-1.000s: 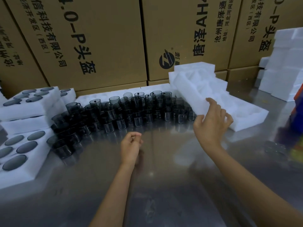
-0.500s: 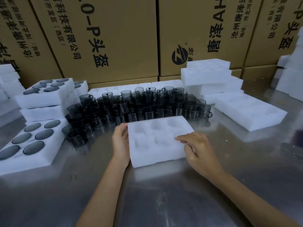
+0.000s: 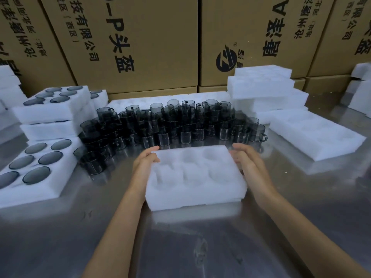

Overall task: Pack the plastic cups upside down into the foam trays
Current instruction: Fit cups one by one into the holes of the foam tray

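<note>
Foam tray (image 3: 195,175) gripped at both short ends, left hand (image 3: 145,165), right hand (image 3: 249,163); cups (image 3: 170,125) just beyond, mid-bench.

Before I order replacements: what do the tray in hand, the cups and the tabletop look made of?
Tray: white foam, matte, soft-edged pockets. Cups: smoky grey clear plastic by the look, glossy and see-through. Tabletop: probably stainless steel, brushed, mirroring the tray and arms.
</note>
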